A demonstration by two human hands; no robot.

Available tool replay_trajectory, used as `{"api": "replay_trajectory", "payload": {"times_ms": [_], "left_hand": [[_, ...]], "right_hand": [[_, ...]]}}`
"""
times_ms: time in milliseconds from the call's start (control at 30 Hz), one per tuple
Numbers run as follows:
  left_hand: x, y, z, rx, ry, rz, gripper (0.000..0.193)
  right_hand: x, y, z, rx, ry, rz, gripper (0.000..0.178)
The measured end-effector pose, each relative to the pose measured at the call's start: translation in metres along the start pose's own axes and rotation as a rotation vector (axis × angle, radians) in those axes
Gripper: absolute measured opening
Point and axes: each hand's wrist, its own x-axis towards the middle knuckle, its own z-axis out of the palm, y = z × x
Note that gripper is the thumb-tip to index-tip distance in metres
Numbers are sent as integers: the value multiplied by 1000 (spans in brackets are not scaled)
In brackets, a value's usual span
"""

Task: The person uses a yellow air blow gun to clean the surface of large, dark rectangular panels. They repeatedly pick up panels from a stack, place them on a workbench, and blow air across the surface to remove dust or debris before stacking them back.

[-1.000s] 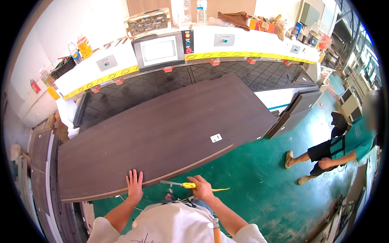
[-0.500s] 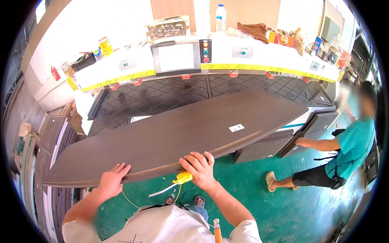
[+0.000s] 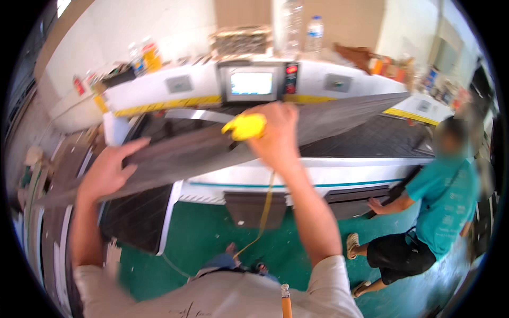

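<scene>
A long dark brown board (image 3: 185, 159) is tilted up, its face towards me, across the front of the machine. My left hand (image 3: 106, 172) is at the board's left part, index finger and thumb stretched apart against its face. My right hand (image 3: 278, 130) is raised at the board's middle, fingers curled by its upper edge. A yellow air blow gun (image 3: 248, 127) is held in that hand, with a thin yellow hose (image 3: 264, 212) hanging to the floor. Motion blurs the board, and the right fingertips are hidden.
The white machine (image 3: 323, 169) has a dark bed (image 3: 366, 137) and a lit screen (image 3: 251, 84). Bottles (image 3: 314, 34) stand on its top. Dark panels (image 3: 254, 208) lean below. Boards are stacked at left. A co-worker in a teal shirt (image 3: 442, 196) stands at right, bending towards a panel.
The board has swung from lying nearly flat to tilted up. Both my hands have risen and moved away from me, the right one with the air blow gun. The co-worker has shifted slightly.
</scene>
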Motion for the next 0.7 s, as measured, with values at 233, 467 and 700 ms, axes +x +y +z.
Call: {"api": "replay_trajectory", "payload": {"times_ms": [233, 467, 700], "left_hand": [[-33, -151, 355, -1046, 212, -649, 62], [-20, -367, 560, -2333, 958, -1422, 68], [14, -351, 533, -2028, 904, -1727, 59]], "right_hand": [[55, 17, 24, -116, -165, 146, 21], [69, 50, 26, -187, -223, 95, 33], [52, 48, 21, -98, -116, 63, 30]]}}
